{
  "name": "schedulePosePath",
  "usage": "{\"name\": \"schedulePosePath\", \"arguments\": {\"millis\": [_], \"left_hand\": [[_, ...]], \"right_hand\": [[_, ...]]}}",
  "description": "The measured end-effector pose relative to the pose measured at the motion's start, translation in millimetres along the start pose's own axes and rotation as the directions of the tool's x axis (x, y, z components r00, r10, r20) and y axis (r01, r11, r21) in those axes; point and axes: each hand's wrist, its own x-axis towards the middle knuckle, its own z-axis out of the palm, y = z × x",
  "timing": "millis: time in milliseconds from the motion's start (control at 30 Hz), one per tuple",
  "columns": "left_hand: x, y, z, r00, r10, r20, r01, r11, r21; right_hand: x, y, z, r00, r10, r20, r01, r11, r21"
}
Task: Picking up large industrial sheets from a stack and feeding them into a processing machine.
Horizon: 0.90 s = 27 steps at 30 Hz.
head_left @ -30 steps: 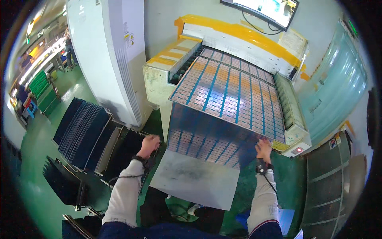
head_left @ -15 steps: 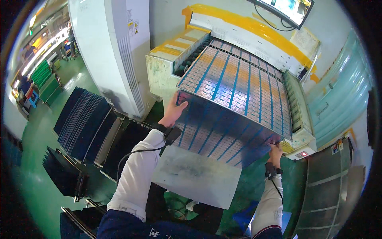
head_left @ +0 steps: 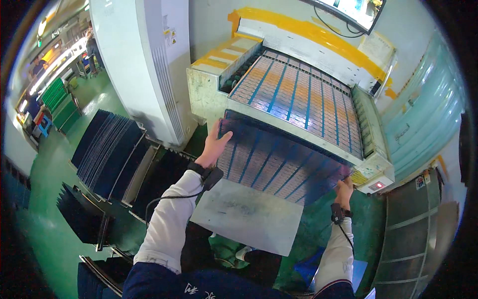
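Observation:
A large, thin rectangular panel (head_left: 269,169), dark and shiny near its top and printed with small rows and blue stripes lower down, slopes in front of me. My left hand (head_left: 215,145) is closed on its upper left corner, the thumb lying on the near face. At the panel's right edge, my right hand (head_left: 343,192) grips the corner with fingers curled, partly hidden. Behind its top edge runs the machine's pale front rail (head_left: 294,130). Beyond the rail, a similar blue-striped patterned surface (head_left: 298,94) covers the machine bed. Below the panel is a grey board (head_left: 249,219).
Racks of dark upright panels (head_left: 109,154) stand on the green floor to my left, beside a white cabinet (head_left: 134,65). A red-lit control box (head_left: 378,185) sits at the machine's right corner. A screen (head_left: 353,12) hangs above. Other people are in the far left background.
The held panel's top edge has dropped below the machine's front, and the pale rail it hid now shows. Both hands keep their hold. The view has shifted slightly.

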Motion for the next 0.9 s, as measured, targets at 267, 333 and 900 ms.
{"name": "schedulePosePath", "arguments": {"millis": [267, 333, 900], "left_hand": [[-38, -25, -19, 0.981, 0.038, -0.190, -0.009, 0.989, 0.149], [-58, -21, -23, 0.977, 0.035, -0.210, 0.003, 0.983, 0.182], [-245, -11, -109, 0.982, -0.169, -0.085, 0.181, 0.970, 0.165]], "right_hand": [[-61, -23, -44, 0.956, -0.273, -0.102, 0.225, 0.913, -0.342], [-78, -45, -49, 0.870, -0.493, 0.012, 0.401, 0.692, -0.600], [-290, -54, 92, 0.475, -0.187, 0.860, 0.853, 0.337, -0.398]]}}
